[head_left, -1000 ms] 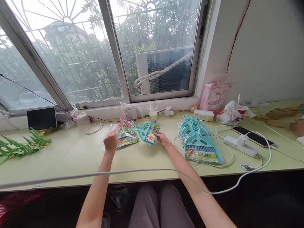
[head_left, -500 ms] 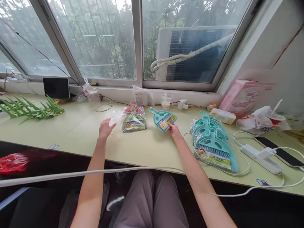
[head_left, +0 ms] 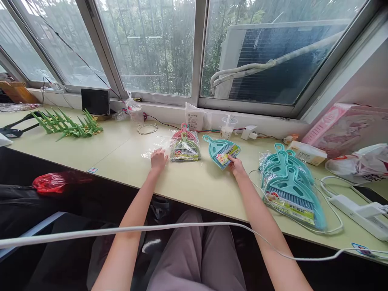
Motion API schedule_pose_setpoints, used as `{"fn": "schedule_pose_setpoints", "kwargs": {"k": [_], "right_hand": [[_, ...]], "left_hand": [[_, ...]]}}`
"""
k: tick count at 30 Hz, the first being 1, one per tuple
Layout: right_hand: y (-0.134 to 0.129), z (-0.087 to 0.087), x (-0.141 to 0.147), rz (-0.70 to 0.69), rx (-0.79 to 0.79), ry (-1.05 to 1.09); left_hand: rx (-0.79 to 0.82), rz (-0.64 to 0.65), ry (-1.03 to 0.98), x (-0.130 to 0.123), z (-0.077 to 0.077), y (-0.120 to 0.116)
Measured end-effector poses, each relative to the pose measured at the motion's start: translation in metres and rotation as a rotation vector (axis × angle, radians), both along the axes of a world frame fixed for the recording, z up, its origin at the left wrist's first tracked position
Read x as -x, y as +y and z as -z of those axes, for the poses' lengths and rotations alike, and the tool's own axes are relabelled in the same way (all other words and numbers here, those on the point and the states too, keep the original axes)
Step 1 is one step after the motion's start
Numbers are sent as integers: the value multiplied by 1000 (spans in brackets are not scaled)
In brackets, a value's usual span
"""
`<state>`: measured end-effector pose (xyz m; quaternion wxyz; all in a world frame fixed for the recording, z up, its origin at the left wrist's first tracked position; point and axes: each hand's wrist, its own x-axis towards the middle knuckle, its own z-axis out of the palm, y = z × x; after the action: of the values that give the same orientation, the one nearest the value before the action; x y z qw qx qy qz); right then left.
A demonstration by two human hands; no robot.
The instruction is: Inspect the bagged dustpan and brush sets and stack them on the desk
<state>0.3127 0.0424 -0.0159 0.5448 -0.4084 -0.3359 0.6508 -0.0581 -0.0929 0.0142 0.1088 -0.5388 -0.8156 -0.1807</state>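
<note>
My right hand (head_left: 237, 165) grips a teal dustpan and brush set (head_left: 218, 150) by its lower right corner, over the printed label. The set's handle points away to the upper left. My left hand (head_left: 159, 159) lies palm down on the table, its fingers slightly apart and on or against a crumpled clear plastic bag (head_left: 147, 154). Just right of that hand are a green dustpan and brush set (head_left: 185, 153) and a pink dustpan (head_left: 184, 131) behind it, both in clear wrapping. Several wrapped teal dustpan sets (head_left: 291, 190) are piled near my right forearm.
A white cable (head_left: 121, 229) stretches across in front of my forearms. On the right lie a power strip (head_left: 360, 214) and a pink box (head_left: 342, 125). Along the window stand a lidded plastic cup (head_left: 227, 128) and a tablet (head_left: 95, 102). Green artificial plants (head_left: 69, 124) lie at left.
My left hand has gone from raised with thumb spread to lying on the table by the clear bag. My right hand still holds the teal set. The view has turned left.
</note>
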Motion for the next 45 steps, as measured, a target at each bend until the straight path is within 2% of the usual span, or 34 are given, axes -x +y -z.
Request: {"fn": "schedule_pose_setpoints", "kwargs": {"k": [3, 7, 10, 12, 15, 17, 21, 23, 25, 31, 34, 38, 45], "right_hand": [[-4, -4, 3, -11, -13, -5], [-13, -13, 9, -121, -115, 45], [-19, -21, 14, -221, -181, 70], [-21, -25, 14, -256, -191, 37], [-18, -26, 9, -238, -156, -41], [-14, -24, 5, -175, -112, -81], [-5, -20, -1, 64, -62, -114], [-3, -20, -3, 121, -74, -109], [-3, -22, -3, 82, -84, -98], [-10, -29, 5, -176, -60, -180], [-12, -27, 11, -138, -67, -168], [-11, -24, 13, -30, -76, -63], [-13, -25, 13, -99, -101, -5]], "left_hand": [[14, 4, 56, -7, -7, 1], [-42, 23, 149, -25, -33, 14], [-106, 80, 177, -58, -51, 38], [-127, 114, 159, -85, -55, 56], [-110, 122, 61, -119, -49, 78], [-104, 120, 2, -131, -40, 86], [-130, 125, 18, -134, -26, 91], [-129, 121, 43, -133, -24, 90], [-115, 117, 48, -132, -24, 90], [-139, 139, 31, -134, -22, 90], [-176, 198, 34, -139, -20, 90], [-279, 351, 64, -148, -18, 90], [-340, 615, 92, -165, -24, 84]]}}
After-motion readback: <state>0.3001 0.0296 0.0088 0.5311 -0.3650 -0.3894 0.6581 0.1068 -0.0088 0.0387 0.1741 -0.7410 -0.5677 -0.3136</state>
